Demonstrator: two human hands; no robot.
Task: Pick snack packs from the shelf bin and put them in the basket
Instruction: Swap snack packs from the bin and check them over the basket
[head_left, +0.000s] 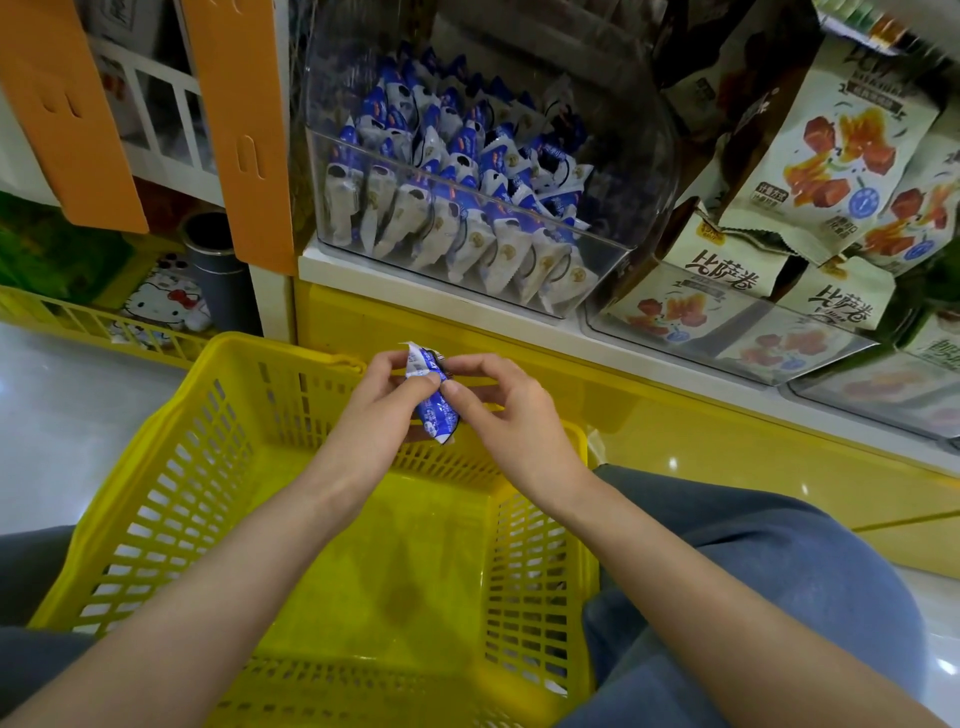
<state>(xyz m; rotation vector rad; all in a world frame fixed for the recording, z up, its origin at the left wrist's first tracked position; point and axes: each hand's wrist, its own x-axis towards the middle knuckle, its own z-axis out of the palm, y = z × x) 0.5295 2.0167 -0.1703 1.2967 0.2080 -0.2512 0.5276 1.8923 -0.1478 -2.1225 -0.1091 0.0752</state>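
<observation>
The yellow basket (156, 519) is sitting on the floor. Above it, the left hand (382, 397) is pinching a blue-and-white snack pack (435, 402), and the right hand (501, 410) is pinching it too. Beyond, the clear shelf bin (644, 156) is holding many such packs. The neighbouring bin (831, 358) is holding cream bags (831, 140).

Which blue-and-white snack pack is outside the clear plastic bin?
The pack that left hand and right hand pinch over the yellow basket; others lie in the bin.

A shop: snack-filled shelf bins (467, 218) above a yellow shopping basket (171, 457).
</observation>
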